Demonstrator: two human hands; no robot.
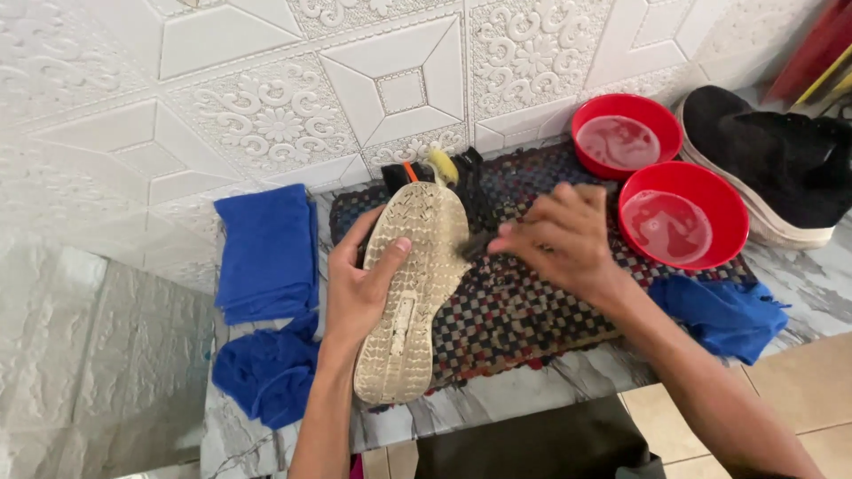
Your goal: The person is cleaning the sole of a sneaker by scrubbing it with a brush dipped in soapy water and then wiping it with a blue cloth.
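My left hand (359, 284) grips a shoe (417, 293) turned sole up, its pale, dirty tread facing me, heel toward me and toe toward the wall. The thumb lies across the sole. My right hand (559, 239) is closed on a dark brush (475, 244) whose end touches the right edge of the sole; the hand is blurred. The shoe rests over a woven chequered mat (524, 310) on a marble-patterned counter (532, 386).
Two red bowls of cloudy water (626, 133) (683, 213) stand at the mat's right. A second black shoe (781, 164) lies at far right. Blue cloths sit folded (266, 253), crumpled (266, 372) and at right (723, 315). An embossed white wall (266, 98) is behind.
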